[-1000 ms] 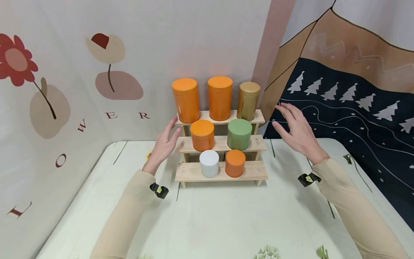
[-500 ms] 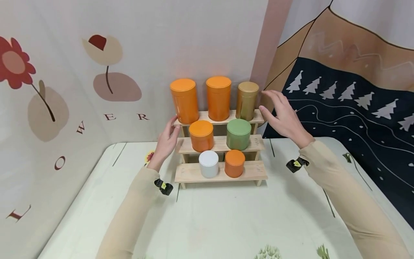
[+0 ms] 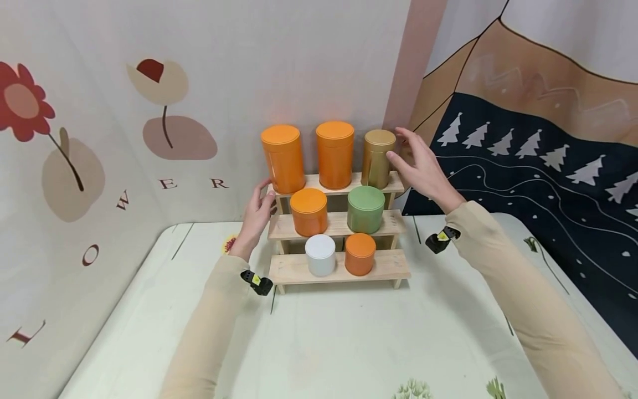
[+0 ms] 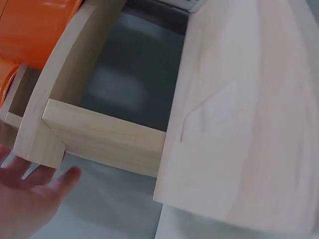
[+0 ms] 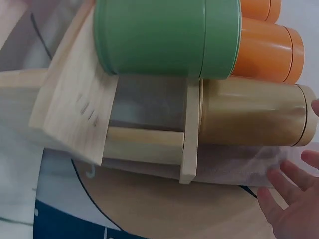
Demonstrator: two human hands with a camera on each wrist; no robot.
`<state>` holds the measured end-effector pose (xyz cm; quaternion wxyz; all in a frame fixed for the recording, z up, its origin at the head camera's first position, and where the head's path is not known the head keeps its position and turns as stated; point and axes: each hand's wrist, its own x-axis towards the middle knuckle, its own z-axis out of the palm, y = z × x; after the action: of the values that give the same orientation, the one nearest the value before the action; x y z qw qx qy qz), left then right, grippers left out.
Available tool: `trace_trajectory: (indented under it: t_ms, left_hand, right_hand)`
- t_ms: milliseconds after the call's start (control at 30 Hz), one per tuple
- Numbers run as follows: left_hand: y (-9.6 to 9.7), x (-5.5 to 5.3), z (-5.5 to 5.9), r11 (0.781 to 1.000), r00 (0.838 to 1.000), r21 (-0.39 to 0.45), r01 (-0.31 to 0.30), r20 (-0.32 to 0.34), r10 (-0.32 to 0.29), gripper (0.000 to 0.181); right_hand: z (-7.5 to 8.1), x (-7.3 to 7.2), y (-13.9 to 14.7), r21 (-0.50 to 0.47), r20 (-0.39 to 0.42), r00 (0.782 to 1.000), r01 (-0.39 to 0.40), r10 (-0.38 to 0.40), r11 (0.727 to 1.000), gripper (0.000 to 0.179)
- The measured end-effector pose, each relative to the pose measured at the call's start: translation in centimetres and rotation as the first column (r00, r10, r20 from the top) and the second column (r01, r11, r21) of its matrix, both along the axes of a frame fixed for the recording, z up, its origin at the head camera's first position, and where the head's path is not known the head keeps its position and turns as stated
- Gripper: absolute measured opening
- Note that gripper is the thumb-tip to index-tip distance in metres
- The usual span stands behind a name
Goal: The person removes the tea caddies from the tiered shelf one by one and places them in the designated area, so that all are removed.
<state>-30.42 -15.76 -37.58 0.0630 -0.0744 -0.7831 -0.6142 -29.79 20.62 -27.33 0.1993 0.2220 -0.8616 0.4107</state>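
Note:
A three-step wooden rack [image 3: 286, 226] bears several lidded canisters. My left hand [image 3: 256, 220] is at the left end of its top step, fingers behind the end and thumb in front; in the left wrist view the hand [image 4: 35, 199] is right beside that wooden end, and I cannot tell if it touches. A gold canister [image 3: 377, 160] stands at the right of the top step. My right hand [image 3: 423, 170] is spread beside it, thumb by its front and fingers reaching past its right side. In the right wrist view a gap shows between the hand [image 5: 294, 199] and the gold canister.
Two tall orange canisters [image 3: 335, 158] share the top step. Below stand a mid-size orange canister [image 3: 309, 215] and a green one [image 3: 366, 211]. A white canister [image 3: 320, 257] and a small orange one [image 3: 360, 256] are on the lowest step. Printed curtains hang behind the table [image 3: 319, 343].
My right hand has moved left, from well apart on the right to beside the gold canister. My left hand has shifted slightly inward at the rack's end. The canisters stay in place.

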Motion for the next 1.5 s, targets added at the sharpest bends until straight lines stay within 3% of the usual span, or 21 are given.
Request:
trace_trajectory:
  t_ms: [233, 400, 967, 1033, 1500]
  left_hand:
    - [-0.5, 0.1, 0.0, 0.997, 0.998, 0.069, 0.02, 0.065, -0.024, 0.056]
    - [-0.3, 0.1, 0.0, 0.996, 0.996, 0.087, 0.022, 0.083, -0.029, 0.056]
    - [-0.1, -0.2, 0.1, 0.996, 0.995, 0.092, 0.022, 0.093, -0.031, 0.055]
    - [-0.1, -0.3, 0.1, 0.996, 0.995, 0.09, 0.021, 0.092, -0.029, 0.055]
    - [-0.4, -0.3, 0.3, 0.993, 0.99, 0.108, 0.045, 0.126, -0.059, 0.053]
  right_hand:
    - [0.2, -0.7, -1.6, -0.057, 0.095, 0.995, -0.008, 0.013, 0.998, 0.065]
    - [0.2, -0.7, -2.2, -0.09, 0.133, 0.991, 0.031, -0.019, 0.995, 0.067]
    - [-1.1, -0.5, -0.6, -0.178, -0.003, 0.998, 0.065, -0.067, 0.982, 0.064]
    - [-0.8, 0.2, -0.6, -0.182, -0.004, 0.998, 0.067, -0.069, 0.981, 0.063]
    - [-1.3, 1.6, 2.2, -0.121, -0.091, 0.99, 0.096, -0.108, 0.988, 0.063]
